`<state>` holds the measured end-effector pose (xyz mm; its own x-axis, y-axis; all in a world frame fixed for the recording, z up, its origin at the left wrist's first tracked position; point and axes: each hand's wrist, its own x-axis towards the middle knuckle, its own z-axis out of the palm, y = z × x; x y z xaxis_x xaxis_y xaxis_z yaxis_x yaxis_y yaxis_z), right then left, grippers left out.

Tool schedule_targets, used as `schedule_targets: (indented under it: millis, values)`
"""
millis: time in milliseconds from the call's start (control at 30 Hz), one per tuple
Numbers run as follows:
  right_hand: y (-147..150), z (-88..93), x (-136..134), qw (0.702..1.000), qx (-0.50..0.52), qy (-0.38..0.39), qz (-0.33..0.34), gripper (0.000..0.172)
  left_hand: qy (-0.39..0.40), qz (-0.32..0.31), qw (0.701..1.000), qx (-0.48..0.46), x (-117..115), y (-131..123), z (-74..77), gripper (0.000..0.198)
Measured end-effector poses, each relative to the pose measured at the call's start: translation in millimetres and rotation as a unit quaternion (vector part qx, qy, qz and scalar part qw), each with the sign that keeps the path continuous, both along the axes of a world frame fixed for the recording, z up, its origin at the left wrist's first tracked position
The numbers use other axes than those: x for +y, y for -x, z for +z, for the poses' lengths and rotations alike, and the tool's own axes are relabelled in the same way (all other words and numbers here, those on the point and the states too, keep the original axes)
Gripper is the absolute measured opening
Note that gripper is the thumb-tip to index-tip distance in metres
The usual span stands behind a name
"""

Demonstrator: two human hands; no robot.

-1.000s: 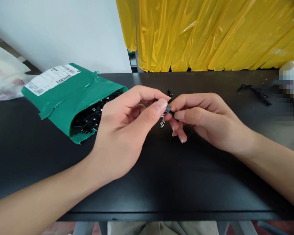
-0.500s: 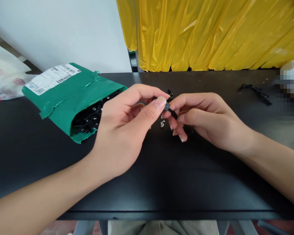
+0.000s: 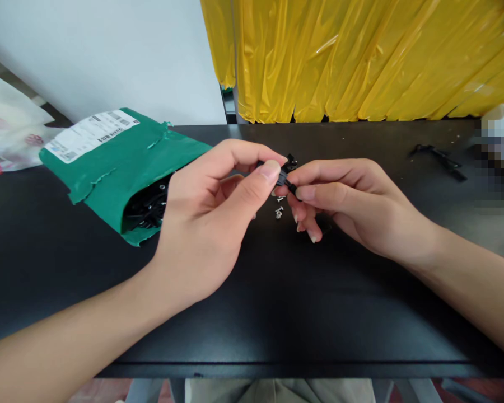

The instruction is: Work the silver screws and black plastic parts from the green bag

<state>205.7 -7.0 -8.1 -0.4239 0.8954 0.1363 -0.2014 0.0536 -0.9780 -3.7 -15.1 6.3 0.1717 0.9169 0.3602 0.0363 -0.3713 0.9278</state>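
My left hand (image 3: pixel 205 224) and my right hand (image 3: pixel 344 201) meet above the black table (image 3: pixel 277 313), each pinching one end of a small black plastic part (image 3: pixel 286 180) between thumb and forefinger. Just below the fingers, small silver screws (image 3: pixel 279 211) lie on the table. Another small black piece (image 3: pixel 292 161) sits right behind the fingertips. To the left lies a torn green mailer bag (image 3: pixel 121 162) with a white shipping label, its open end showing several black parts (image 3: pixel 149 204) inside.
A black part (image 3: pixel 437 157) lies at the far right of the table. A white plastic bag (image 3: pixel 8 134) rests at the far left. Yellow plastic sheeting (image 3: pixel 361 56) hangs behind the table, beside a white wall.
Both hands shifted slightly up and left with the small black part still pinched between them. The left hand now covers more of the bag's opening.
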Motion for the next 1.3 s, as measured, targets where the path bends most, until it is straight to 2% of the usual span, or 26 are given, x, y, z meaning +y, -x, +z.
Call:
schedule_targets:
  millis: [100, 233, 433, 733, 1300]
  values:
    - [-1.2, -1.1, 0.1, 1.000, -0.016, -0.006, 0.000, 0.011, -0.016, 0.023, 1.000, 0.002, 3.7, 1.8, -0.9, 0.009]
    - [-2.3, -2.6, 1.0, 1.000, -0.003, -0.007, 0.004, 0.011, -0.071, 0.013, 0.997, -0.038, 9.7, 2.5, -4.4, 0.011]
    - [-1.7, -2.4, 1.4, 1.000, 0.002, -0.009, 0.006, 0.011, -0.004, 0.017, 1.000, -0.001, 4.1, 0.2, -1.8, 0.010]
    - [0.6, 0.6, -0.1, 1.000, -0.002, -0.001, 0.009, 0.006, 0.001, 0.010, 1.000, -0.008, 3.1, -0.8, 1.0, 0.011]
    - [-0.9, 0.5, 0.0, 1.000, 0.006, 0.008, 0.011, 0.009, -0.031, 0.012, 0.999, 0.007, 6.5, 0.7, -0.8, 0.015]
